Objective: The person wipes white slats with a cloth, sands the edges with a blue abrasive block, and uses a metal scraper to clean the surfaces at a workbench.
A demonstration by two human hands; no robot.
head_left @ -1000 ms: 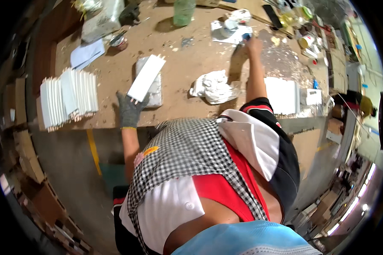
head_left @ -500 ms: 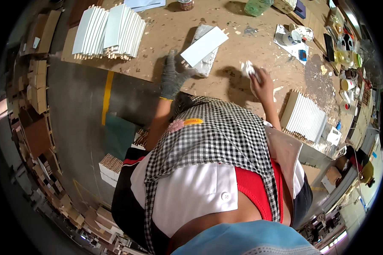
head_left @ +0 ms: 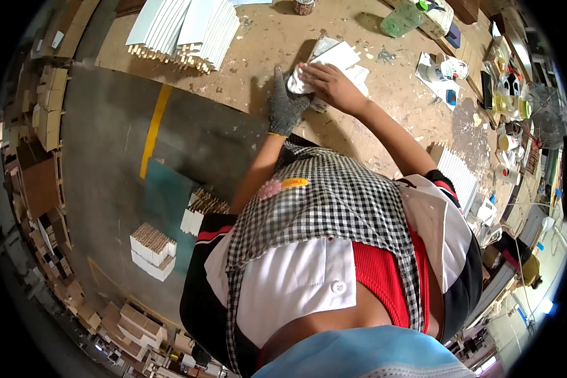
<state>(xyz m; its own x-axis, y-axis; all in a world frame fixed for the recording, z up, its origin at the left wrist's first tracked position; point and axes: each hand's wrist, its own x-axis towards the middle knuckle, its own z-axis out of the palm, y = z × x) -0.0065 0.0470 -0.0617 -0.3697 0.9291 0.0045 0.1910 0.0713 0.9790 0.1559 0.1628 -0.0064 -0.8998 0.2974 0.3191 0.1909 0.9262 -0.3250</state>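
On the brown workbench [head_left: 246,94], a white panel [head_left: 341,55] with wooden pegs at its ends lies across a pale, wrapped-looking block [head_left: 323,45]. My left hand [head_left: 288,106], in a grey knit glove with a yellow cuff, is at the panel's near left end. Its index finger points away from me and its thumb is spread apart. My bare right hand [head_left: 335,87] presses a crumpled white cloth [head_left: 298,82] onto the panel with its fingers laid over it. Cloth and hand hide much of the panel's near part.
Stacked white panels [head_left: 181,31] with pegs stand at the far left of the bench, and more panels [head_left: 455,170] at the right. A green bottle [head_left: 402,21], a white tub [head_left: 450,67] and other containers line the far right. Peg-ended bundles [head_left: 152,247] lie below the bench at left.
My right hand has moved left with the cloth, from over the bare bench onto the panel. The left hand has shifted slightly right and away from me. The whole view has shifted.
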